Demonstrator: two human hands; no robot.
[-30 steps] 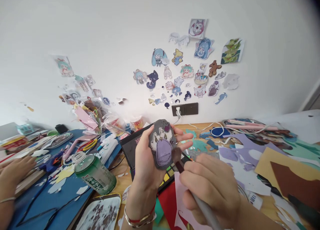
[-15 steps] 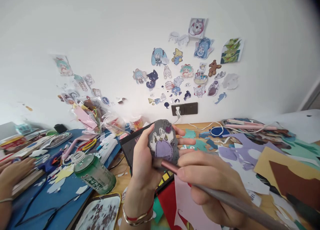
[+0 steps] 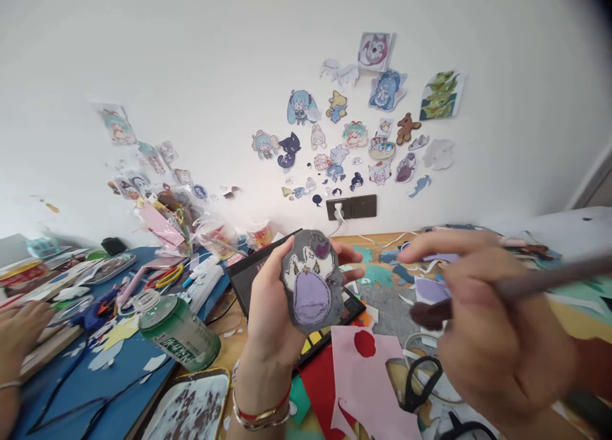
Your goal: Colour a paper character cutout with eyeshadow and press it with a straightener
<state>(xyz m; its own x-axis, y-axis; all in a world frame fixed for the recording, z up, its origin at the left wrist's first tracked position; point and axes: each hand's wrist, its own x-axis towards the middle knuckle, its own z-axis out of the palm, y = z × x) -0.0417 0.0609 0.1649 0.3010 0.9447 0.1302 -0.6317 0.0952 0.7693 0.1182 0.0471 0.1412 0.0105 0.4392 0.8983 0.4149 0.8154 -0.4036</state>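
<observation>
My left hand (image 3: 270, 312) holds up a grey felt piece (image 3: 312, 280) with a white and purple figure on it, fingers wrapped behind it. My right hand (image 3: 497, 325) is off to the right of the felt piece, blurred by motion, closed around a paintbrush (image 3: 521, 290) whose dark bristle tip points left. The brush tip is clear of the felt. A dark paint palette tray (image 3: 248, 277) lies on the desk just behind my left hand.
A green-capped jar (image 3: 176, 331) stands at the left, a stained tray (image 3: 191, 408) in front of it. Black scissors (image 3: 421, 379) lie by pink paper (image 3: 368, 376). Paper scraps cover the desk. Another person's hand (image 3: 19, 331) rests at far left. Stickers dot the wall (image 3: 354, 127).
My right hand has swung the brush away from the felt piece, up and to the right, turning the handle outward. The pink paper and scissors below are uncovered. My left hand stays put.
</observation>
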